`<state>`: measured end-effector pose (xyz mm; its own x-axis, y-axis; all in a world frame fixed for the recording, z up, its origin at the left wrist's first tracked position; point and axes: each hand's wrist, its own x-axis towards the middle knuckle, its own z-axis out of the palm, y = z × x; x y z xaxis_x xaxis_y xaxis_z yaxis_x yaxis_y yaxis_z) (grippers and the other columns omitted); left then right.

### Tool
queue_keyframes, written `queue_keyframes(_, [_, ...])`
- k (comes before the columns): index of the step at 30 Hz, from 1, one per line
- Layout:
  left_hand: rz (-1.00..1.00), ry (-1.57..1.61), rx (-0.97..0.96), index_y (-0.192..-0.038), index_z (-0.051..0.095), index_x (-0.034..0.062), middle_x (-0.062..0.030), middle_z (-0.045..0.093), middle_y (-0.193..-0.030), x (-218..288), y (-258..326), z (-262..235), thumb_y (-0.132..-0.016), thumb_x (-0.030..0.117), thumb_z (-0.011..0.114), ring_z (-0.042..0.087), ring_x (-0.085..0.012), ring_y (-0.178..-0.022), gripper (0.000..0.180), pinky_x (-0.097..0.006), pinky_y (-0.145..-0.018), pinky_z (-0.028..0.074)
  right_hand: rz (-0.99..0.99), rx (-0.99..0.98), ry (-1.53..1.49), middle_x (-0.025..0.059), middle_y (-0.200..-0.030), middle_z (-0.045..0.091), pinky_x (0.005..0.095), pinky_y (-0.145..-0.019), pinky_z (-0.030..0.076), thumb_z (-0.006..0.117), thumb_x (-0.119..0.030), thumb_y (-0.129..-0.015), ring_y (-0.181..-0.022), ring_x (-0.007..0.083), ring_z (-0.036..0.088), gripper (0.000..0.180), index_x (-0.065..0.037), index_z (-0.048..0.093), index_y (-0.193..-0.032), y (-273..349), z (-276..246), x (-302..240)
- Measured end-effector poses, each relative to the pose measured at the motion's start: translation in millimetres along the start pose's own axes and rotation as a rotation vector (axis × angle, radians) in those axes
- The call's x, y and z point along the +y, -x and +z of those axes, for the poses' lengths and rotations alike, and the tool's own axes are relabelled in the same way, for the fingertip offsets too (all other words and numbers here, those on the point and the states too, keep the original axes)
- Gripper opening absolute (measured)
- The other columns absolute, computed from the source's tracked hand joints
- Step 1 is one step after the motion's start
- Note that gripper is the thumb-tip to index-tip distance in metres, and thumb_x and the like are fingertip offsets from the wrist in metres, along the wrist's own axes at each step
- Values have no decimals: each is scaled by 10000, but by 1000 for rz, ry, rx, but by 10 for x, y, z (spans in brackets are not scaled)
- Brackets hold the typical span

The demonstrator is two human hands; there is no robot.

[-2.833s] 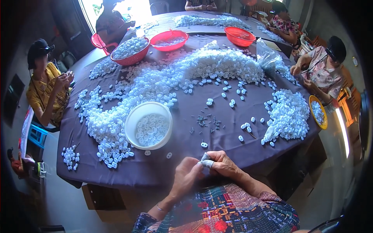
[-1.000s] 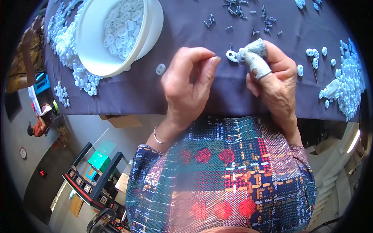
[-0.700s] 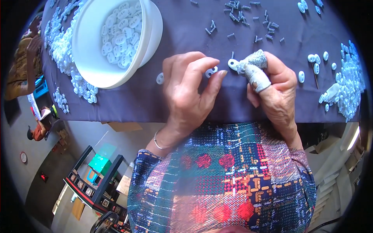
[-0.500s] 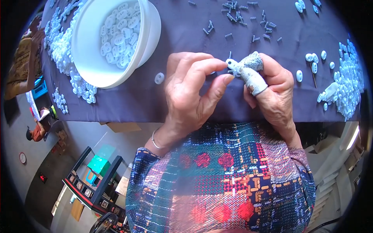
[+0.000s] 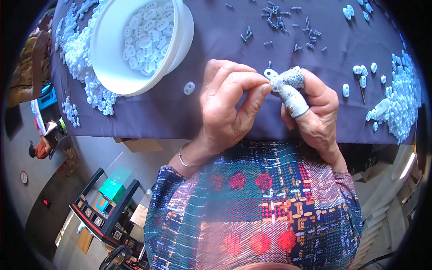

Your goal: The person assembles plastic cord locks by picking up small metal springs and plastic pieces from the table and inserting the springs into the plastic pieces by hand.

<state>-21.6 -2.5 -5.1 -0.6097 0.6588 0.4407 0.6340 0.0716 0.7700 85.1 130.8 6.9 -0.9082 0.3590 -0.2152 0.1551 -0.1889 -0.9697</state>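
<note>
Between my two hands is a small white oval cord-lock piece [image 5: 270, 73] with a dark hole showing at its upper end. My left hand [image 5: 227, 101] pinches it from the left with thumb and forefinger. From the right, my right hand [image 5: 317, 105] grips it between a thumb and forefinger wrapped in worn grey-white finger covers [image 5: 293, 100]. Fingertips hide most of the piece, and whether a spring is inside cannot be seen. A loose spring [image 5: 269, 64] lies just beyond it. Left of my left hand lies a single white two-hole cord lock [image 5: 189, 87].
A white tub [image 5: 186, 40] of two-hole cord locks stands at the far left, beside a heap of white pieces [image 5: 78, 49]. Small metal springs [image 5: 272, 20] are scattered at the far side. Another heap [image 5: 402, 101] lies at right, near a thin needle-like rod [image 5: 362, 92].
My left fingertips have closed in against the right ones at the piece. A spring end seen between them earlier is now hidden. The view has shifted slightly.
</note>
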Motion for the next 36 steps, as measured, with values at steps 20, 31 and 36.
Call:
queue_keyframes(20, [-9,-43,27,-834,633,38,-92,618,-824,11,79,-138,-727,20,711,573,-231,-729,133,-317,-627,449,-40,-4,31,-11,-783,619,199,-581,429,604,-10,-829,-666,43,517,132,24,601,-956,31,7,31])
queue_keyframes(31, [-111,-534,-92,-842,633,61,-68,590,-855,46,87,-154,-675,86,755,517,-253,-869,208,-365,-774,407,-65,97,-86,-32,-780,603,157,-511,362,584,-41,-871,-626,-4,465,81,2,613,-932,82,2,36])
queue_keyframes(36, [-118,-436,-112,-835,631,53,-62,598,-827,0,159,-130,-703,49,734,559,-211,-756,168,-308,-666,447,-93,77,-74,-9,-810,623,179,-626,432,598,-19,-856,-730,23,525,82,19,604,-929,81,5,75])
